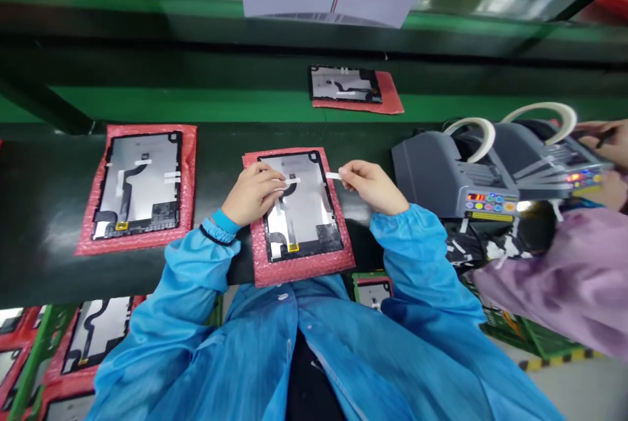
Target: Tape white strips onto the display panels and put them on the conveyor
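A tablet-sized display panel [314, 212], silvery with a black frame, lies on pink bubble wrap [304, 270] in front of me. My left hand [258, 192] rests over the panel's upper left part, fingers curled together. At its fingertips a short strip of white tape [293, 180] sits near the top of a black flex cable [290, 189]; whether the strip is fully stuck down, I cannot tell. Just past the panel's upper right edge, my right hand [370, 184] pinches another white tape strip [333, 176] between thumb and index finger, its free end pointing left.
On the left lies a similar panel [140, 179] on pink wrap; another panel [346, 84] is at the back. Two grey tape dispensers [436, 172] stand right, beside a co-worker's purple sleeve [564, 270] and hand [611, 143]. Crated panels [98, 329] sit below the table edge.
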Action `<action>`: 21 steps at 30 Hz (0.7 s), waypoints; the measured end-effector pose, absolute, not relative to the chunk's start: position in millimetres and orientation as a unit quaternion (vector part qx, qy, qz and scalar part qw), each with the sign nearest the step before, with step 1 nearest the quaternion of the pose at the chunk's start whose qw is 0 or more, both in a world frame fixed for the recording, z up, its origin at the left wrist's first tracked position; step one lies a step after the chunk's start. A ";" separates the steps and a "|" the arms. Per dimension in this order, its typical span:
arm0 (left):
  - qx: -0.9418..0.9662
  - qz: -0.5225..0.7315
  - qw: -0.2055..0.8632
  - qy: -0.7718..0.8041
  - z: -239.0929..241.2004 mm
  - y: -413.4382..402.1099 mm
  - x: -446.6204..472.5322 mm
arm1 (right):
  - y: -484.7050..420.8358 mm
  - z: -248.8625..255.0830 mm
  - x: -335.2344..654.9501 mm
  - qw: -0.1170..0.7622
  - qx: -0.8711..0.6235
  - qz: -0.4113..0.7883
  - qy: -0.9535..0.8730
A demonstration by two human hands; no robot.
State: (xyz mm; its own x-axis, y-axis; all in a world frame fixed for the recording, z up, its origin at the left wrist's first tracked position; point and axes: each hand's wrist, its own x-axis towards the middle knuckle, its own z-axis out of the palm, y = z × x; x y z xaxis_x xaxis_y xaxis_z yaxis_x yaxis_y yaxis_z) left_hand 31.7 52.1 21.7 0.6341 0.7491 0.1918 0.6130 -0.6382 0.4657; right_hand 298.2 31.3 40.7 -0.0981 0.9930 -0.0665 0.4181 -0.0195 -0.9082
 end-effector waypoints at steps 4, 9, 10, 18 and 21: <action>0.903 0.145 0.157 0.373 18.5 47.9 47.2 | 14.1 30.3 311.3 0.309 -0.593 0.431 -0.606; 0.922 0.109 0.138 0.345 3.3 49.2 51.3 | -0.1 24.5 309.2 0.322 -0.603 0.418 -0.599; 0.927 0.098 0.130 0.337 1.7 48.9 51.9 | -7.2 25.2 309.3 0.331 -0.604 0.413 -0.596; 0.946 0.052 0.076 0.309 3.6 47.1 55.9 | -101.0 19.1 358.9 0.624 -0.681 0.060 -0.378; 0.951 0.058 0.070 0.296 5.5 46.9 56.0 | -117.5 12.2 394.6 0.640 -0.711 -0.070 -0.282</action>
